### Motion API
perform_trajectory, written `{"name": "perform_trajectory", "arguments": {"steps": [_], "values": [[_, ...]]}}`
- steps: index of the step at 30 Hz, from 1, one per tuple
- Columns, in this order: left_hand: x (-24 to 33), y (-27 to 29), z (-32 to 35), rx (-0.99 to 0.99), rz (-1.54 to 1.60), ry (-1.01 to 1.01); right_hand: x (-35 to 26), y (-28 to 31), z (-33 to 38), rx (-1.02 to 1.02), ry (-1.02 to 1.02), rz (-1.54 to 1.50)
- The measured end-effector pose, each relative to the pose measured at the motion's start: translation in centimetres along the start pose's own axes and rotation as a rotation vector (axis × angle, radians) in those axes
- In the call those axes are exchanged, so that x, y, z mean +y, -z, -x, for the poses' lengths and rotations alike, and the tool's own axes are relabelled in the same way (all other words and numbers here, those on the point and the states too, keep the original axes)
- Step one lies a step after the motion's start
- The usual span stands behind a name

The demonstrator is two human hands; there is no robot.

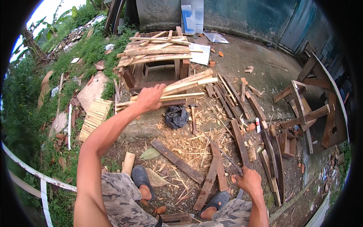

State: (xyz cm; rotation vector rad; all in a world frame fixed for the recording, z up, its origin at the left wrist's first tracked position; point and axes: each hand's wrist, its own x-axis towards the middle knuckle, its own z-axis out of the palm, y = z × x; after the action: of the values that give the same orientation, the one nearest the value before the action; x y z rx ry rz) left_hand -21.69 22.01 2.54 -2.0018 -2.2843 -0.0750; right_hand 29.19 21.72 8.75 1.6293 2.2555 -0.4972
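My left hand [150, 97] is closed round a bundle of split bamboo strips [193, 81]. The bundle is held out in front of a low wooden stand [130, 77], whose top carries more pale strips [159, 51] in a loose pile. At the lower right my right hand [249, 181] grips a long, thin-bladed knife [223, 153]; its blade points up and left over wooden boards and shavings [189, 145]. The fingers of that hand cover the handle.
A hammer [193, 119] lies beside a black plastic bag [176, 116]. Dark boards [239, 142] are scattered to the right, near a small wooden box [287, 145] and an overturned wooden frame [302, 104]. A slatted bundle [95, 118] rests by the grass. My shod feet flank a board [177, 160].
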Motion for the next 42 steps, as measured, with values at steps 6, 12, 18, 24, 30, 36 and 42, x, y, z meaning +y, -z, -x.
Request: {"name": "perform_trajectory", "arguments": {"steps": [6,12,18,24,30,36,42], "values": [[-9.5,12.8,-10.8,0.085,-0.272,0.134,0.3,-0.6,-1.0,0.03,0.064,0.031],[-8.3,11.9,-14.7,0.248,-0.471,0.665,1.6,-1.4,-2.1,0.029,-0.004,0.07],[3.9,-2.4,-1.8,0.304,0.013,-0.063,2.2,-1.4,-0.9,0.036,-0.005,0.06],[21.1,-20.1,22.2,-0.733,0.645,0.142,2.4,-2.1,1.1,0.052,0.019,0.102],[32.7,-25.5,41.2,-1.835,1.034,0.379,2.3,-3.3,3.5,-0.064,0.054,0.093],[35.0,-19.7,44.1,-1.895,1.003,0.177,0.9,-3.7,3.5,-0.192,0.084,0.13],[35.2,-17.3,43.3,-1.886,1.003,0.222,0.0,-4.1,-1.3,-0.277,0.09,0.145]]}}
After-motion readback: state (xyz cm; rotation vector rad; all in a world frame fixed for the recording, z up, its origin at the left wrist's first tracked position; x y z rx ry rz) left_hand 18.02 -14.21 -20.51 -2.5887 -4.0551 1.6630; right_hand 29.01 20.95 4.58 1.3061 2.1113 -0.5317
